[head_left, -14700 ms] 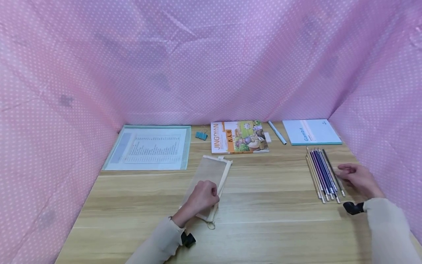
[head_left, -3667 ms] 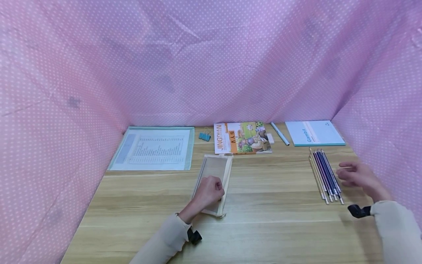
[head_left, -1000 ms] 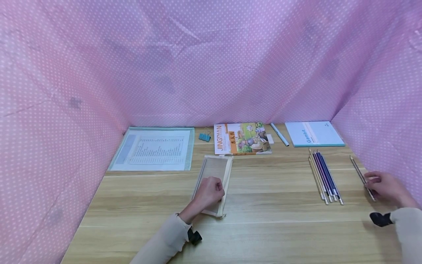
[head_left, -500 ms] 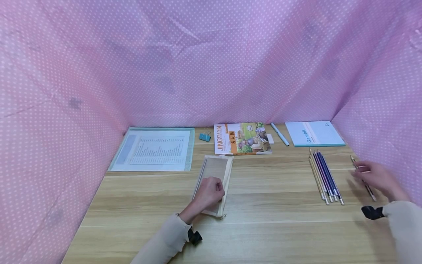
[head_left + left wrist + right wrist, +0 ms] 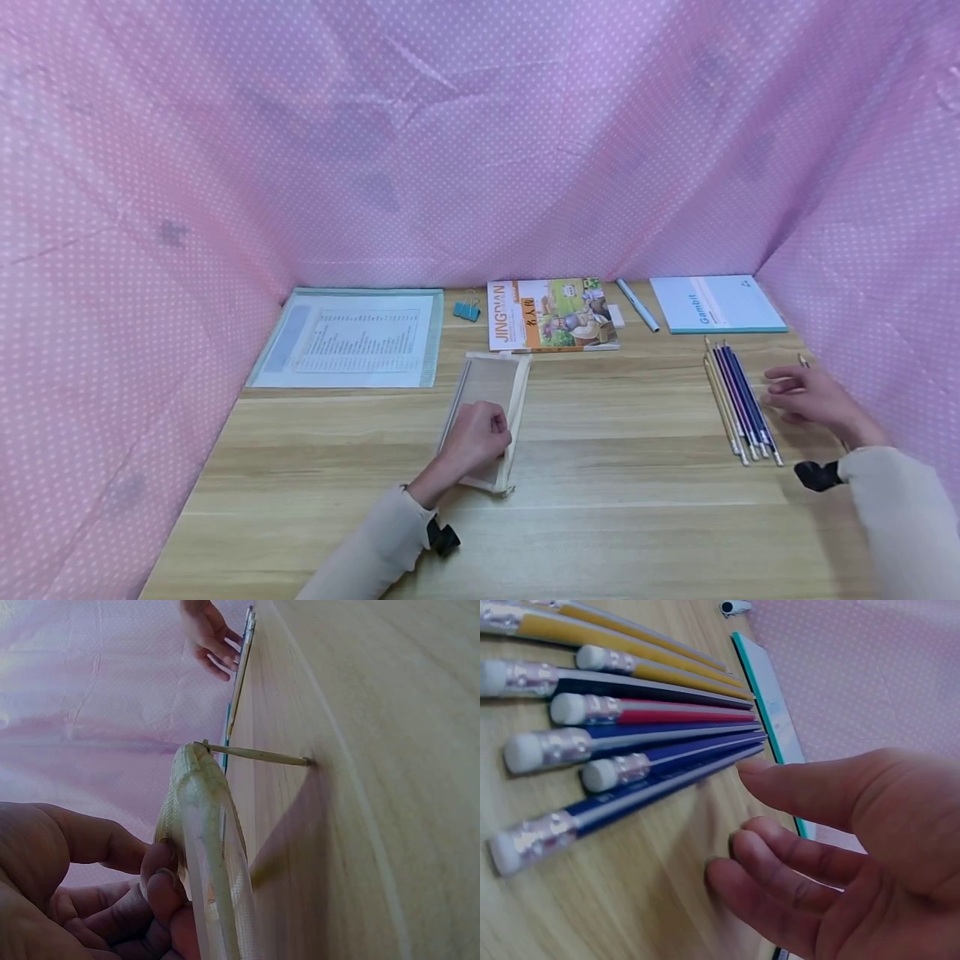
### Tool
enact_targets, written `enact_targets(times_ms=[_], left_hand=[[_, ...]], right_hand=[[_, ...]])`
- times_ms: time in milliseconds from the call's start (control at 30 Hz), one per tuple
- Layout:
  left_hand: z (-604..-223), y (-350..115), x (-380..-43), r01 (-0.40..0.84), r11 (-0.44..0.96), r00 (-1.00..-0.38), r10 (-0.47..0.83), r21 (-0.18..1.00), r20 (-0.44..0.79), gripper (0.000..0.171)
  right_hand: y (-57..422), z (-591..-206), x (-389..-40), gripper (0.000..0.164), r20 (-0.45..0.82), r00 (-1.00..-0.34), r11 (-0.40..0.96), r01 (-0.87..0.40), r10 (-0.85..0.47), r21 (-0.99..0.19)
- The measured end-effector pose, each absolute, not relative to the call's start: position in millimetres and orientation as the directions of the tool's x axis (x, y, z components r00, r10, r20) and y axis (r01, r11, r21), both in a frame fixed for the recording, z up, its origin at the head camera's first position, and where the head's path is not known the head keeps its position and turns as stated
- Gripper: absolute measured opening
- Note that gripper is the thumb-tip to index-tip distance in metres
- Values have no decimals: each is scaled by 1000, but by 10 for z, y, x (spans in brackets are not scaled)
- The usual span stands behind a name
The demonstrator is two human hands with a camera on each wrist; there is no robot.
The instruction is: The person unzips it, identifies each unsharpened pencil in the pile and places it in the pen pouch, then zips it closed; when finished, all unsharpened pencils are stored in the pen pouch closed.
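My left hand (image 5: 474,437) pinches the zip-side edge of a pale mesh pencil pouch (image 5: 489,381). In the left wrist view, thumb and fingers of that hand (image 5: 82,885) hold the pouch (image 5: 217,877) on its edge side, and a thin zip cord stretches from its end. A thin dark line shows along the pouch's left side. My right hand (image 5: 821,404) holds nothing, hovering just right of a fanned row of pencils (image 5: 738,400). In the right wrist view, its spread fingers (image 5: 772,892) are near the blue pencil (image 5: 622,806). A lone pencil (image 5: 803,361) lies mostly hidden behind this hand.
Along the back lie a papers folder (image 5: 360,342), a teal binder clip (image 5: 467,312), a colourful book (image 5: 555,315) with a white block partly beneath it, a light blue pen (image 5: 637,305) and a Gambit notebook (image 5: 718,304). Pink dotted cloth (image 5: 480,167) surrounds the table.
The right hand laid one pencil apart on the right, let go of it, and came back left towards the row. The left hand stays on the pouch.
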State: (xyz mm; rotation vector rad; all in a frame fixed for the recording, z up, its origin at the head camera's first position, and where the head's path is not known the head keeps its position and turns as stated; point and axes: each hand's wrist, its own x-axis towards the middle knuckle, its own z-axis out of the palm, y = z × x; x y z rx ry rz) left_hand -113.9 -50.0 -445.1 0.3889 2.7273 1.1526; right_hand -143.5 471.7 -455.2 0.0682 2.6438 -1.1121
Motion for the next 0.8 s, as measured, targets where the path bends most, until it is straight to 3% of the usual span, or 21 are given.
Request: enact_targets(times_ms=[800], left_hand=[[-4469, -502, -1134, 186, 666, -953, 302, 723, -33, 13]], right_hand=[[4718, -4605, -1470, 56, -297, -954, 684, 190, -40, -704]])
